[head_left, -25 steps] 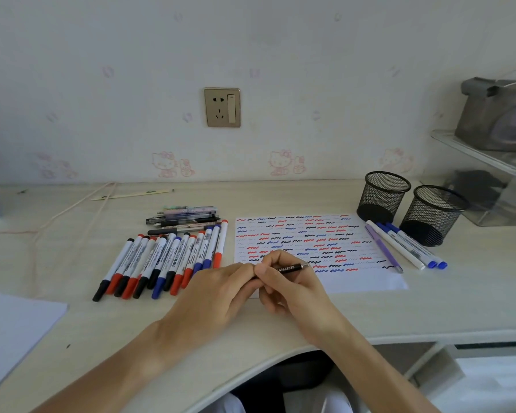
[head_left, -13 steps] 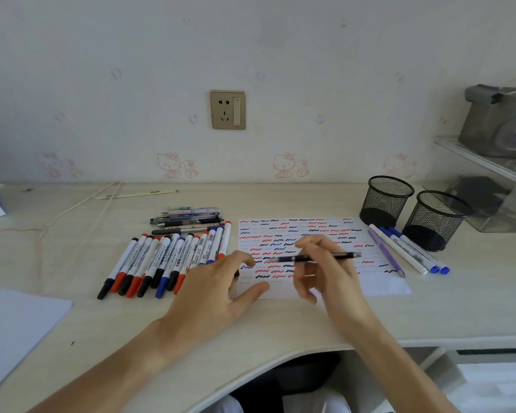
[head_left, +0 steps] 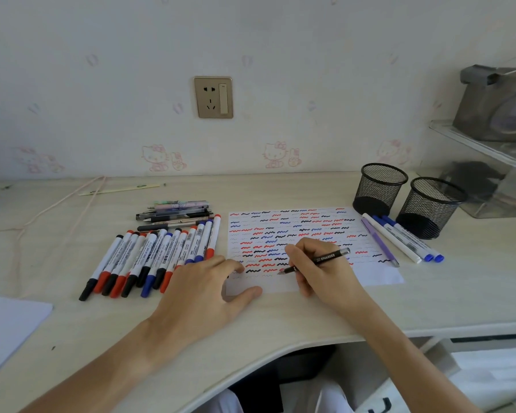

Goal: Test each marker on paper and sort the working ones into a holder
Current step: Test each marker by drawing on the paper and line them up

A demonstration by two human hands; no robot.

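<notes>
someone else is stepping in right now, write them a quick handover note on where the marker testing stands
Right hand: grips a black pen, tip down on the test paper near its lower rows.
Left hand: flat, fingers pressing the paper's lower left corner.
Untested: a row of red, black and blue markers left of the paper, with a small pile of pens behind them.
Done: paper mostly covered with squiggles. Three markers and a purple pen lie right of the paper.
Left: both mesh holders look empty; finish this pen, test the row, sort working ones into a holder.
</notes>
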